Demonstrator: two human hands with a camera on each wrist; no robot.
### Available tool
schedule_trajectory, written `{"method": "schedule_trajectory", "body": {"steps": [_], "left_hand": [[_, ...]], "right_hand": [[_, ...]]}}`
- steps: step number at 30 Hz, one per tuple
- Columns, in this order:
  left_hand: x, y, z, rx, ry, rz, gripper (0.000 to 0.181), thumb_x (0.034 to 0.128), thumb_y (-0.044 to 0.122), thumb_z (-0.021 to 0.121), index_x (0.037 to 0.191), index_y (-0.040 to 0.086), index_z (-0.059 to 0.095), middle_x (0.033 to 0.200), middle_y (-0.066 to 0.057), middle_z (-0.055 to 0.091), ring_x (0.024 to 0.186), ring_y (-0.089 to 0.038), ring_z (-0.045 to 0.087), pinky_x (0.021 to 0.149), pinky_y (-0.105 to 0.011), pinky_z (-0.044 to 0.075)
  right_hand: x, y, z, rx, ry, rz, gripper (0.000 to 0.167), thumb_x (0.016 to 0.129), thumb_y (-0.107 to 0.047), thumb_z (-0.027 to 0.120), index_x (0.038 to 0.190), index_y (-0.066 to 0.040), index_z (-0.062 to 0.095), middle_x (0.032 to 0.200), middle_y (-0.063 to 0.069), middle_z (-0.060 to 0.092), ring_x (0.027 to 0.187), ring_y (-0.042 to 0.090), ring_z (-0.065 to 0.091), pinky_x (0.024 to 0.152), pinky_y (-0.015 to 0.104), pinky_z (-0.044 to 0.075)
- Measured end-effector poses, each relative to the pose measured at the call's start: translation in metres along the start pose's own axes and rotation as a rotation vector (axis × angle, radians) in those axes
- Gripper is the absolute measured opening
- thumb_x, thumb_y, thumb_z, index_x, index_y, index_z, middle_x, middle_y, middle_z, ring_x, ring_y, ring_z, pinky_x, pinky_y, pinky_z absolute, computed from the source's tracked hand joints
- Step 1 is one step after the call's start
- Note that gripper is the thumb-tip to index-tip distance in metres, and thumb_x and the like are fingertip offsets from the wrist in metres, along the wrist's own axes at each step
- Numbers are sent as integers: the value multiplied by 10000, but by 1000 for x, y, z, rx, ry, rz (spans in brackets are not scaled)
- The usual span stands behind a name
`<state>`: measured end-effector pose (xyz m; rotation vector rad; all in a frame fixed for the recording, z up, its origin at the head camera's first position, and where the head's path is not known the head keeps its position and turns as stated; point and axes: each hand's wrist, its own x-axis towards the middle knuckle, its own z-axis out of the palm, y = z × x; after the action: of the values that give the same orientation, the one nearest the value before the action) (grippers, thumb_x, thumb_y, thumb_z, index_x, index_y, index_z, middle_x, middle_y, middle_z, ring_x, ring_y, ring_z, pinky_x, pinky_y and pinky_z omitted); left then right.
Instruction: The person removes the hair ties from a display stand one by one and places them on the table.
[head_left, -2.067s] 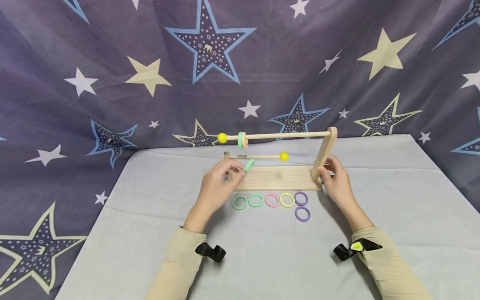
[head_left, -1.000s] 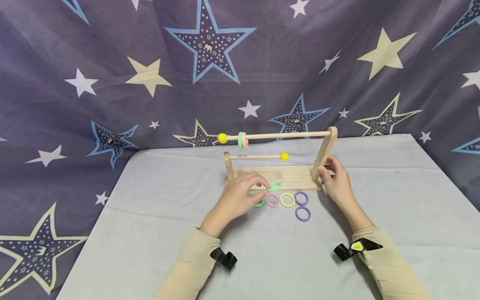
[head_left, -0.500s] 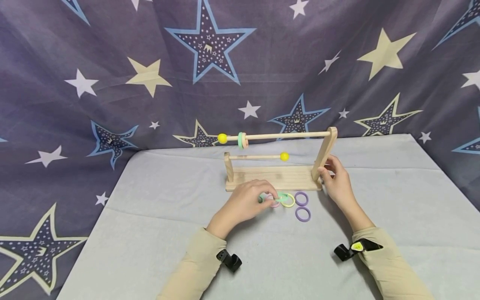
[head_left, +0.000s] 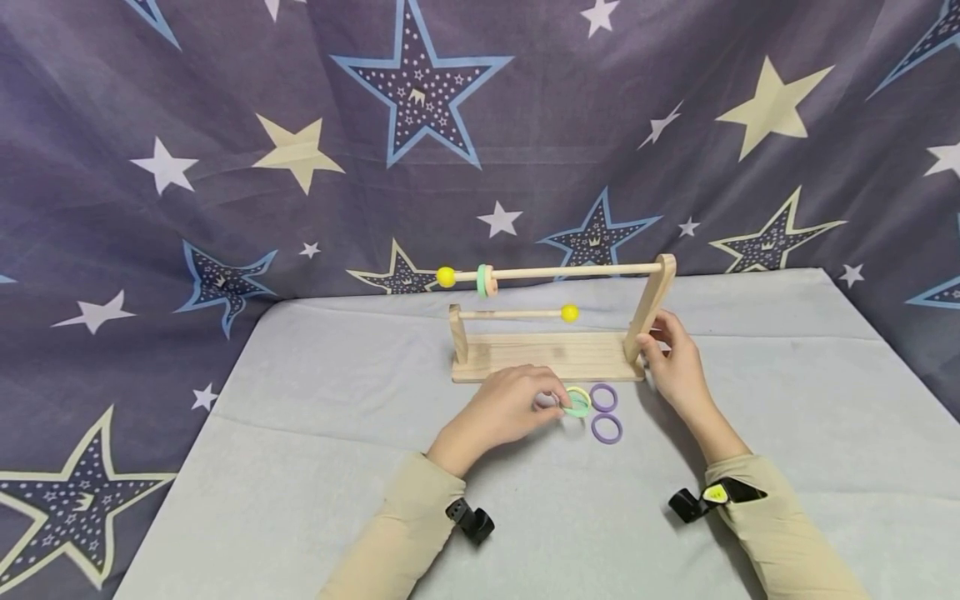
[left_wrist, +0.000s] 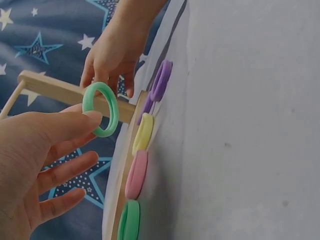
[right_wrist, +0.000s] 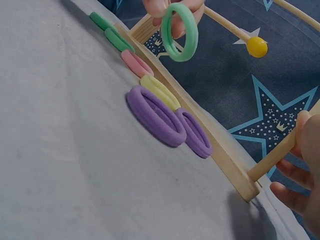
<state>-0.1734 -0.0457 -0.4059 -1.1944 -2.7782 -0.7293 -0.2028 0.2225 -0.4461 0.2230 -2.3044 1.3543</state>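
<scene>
My left hand (head_left: 517, 408) pinches a green ring (left_wrist: 114, 114) between thumb and forefinger, held upright above the table in the left wrist view. My right hand (head_left: 678, 367) grips the tall right post (head_left: 651, 308) of a wooden stand low down. A green ring (head_left: 482, 281) and a peach ring (head_left: 491, 283) hang on the stand's upper rod, near its yellow end ball. In front of the base lie loose rings: a pink one (right_wrist: 134, 65), a yellow one (right_wrist: 157, 91), two purple ones and two green ones. My left hand hides some of them in the head view.
The stand's wooden base (head_left: 555, 354) lies along the row of rings. Its lower rod (head_left: 513, 315), ending in a yellow ball (head_left: 570, 313), carries no ring. Grey cloth (head_left: 585, 517) covers the table, and a star-patterned curtain (head_left: 420, 208) hangs behind.
My left hand has carried the green ring from near the lower rod down and to the right, over the row of loose rings. My right hand stays on the post.
</scene>
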Motion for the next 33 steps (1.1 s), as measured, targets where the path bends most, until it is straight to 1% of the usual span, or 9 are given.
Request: {"method": "schedule_trajectory", "body": {"steps": [4, 9, 13, 17, 20, 24, 26, 28, 33], "left_hand": [[1, 3, 1, -8, -22, -2, 96, 887, 245, 760, 973, 288, 754, 1005, 165, 672, 890, -80, 626, 825, -256, 472], [2, 3, 5, 3, -29, -6, 91, 880, 242, 765, 958, 289, 757, 1009, 169, 677, 900, -71, 615, 830, -243, 467], [1, 2, 7, 12, -48, -12, 75, 874, 249, 774, 939, 283, 759, 1005, 170, 678, 886, -44, 600, 836, -241, 463], [1, 1, 9, 9, -89, -15, 63, 867, 258, 785, 924, 276, 763, 1000, 179, 676, 859, 8, 572, 829, -224, 454], [2, 1, 11, 13, -110, -13, 60, 865, 267, 787, 920, 276, 767, 1014, 176, 680, 864, 27, 566, 835, -218, 451], [3, 2, 14, 28, -127, -4, 56, 859, 277, 792, 911, 282, 771, 1030, 166, 683, 891, 24, 580, 842, -214, 454], [4, 2, 15, 28, -136, -1, 57, 856, 275, 795, 908, 278, 773, 1025, 162, 682, 887, 26, 580, 832, -204, 454], [5, 2, 16, 25, -144, -2, 63, 852, 274, 800, 909, 276, 775, 1013, 162, 680, 873, 27, 574, 815, -196, 451], [5, 2, 17, 24, -153, 5, 79, 840, 276, 811, 912, 277, 777, 961, 179, 667, 827, 24, 551, 784, -184, 440]], "right_hand": [[0, 0, 0, 2, -2, 6, 400, 964, -85, 599, 1304, 96, 493, 1164, 299, 623, 928, -190, 457, 729, 80, 413], [0, -1, 0, 9, -4, 8, 389, 957, -56, 603, 1301, 94, 499, 1164, 295, 626, 924, -177, 468, 725, 75, 419], [0, -1, 0, 20, -2, 10, 390, 952, -62, 613, 1297, 89, 508, 1155, 288, 631, 938, -124, 504, 708, 80, 435], [0, -1, 0, 20, -2, 15, 402, 951, -85, 616, 1297, 89, 509, 1159, 286, 632, 954, -74, 530, 704, 82, 443], [0, -1, 0, 7, -5, 27, 395, 960, -74, 606, 1306, 87, 503, 1174, 284, 628, 977, 23, 569, 711, 82, 437], [1, -1, 0, -4, -9, 34, 380, 968, -37, 592, 1312, 88, 492, 1189, 289, 621, 1018, 285, 612, 720, 81, 426], [1, 0, 0, 0, -12, 33, 378, 967, -24, 588, 1312, 95, 487, 1191, 296, 616, 1030, 376, 604, 719, 79, 424], [1, 0, 0, 7, -14, 36, 377, 968, -18, 586, 1312, 97, 484, 1194, 302, 612, 1041, 407, 602, 720, 77, 423], [0, -1, 0, 15, -19, 41, 374, 970, -13, 583, 1314, 95, 483, 1203, 307, 604, 1065, 417, 602, 729, 76, 414]]}}
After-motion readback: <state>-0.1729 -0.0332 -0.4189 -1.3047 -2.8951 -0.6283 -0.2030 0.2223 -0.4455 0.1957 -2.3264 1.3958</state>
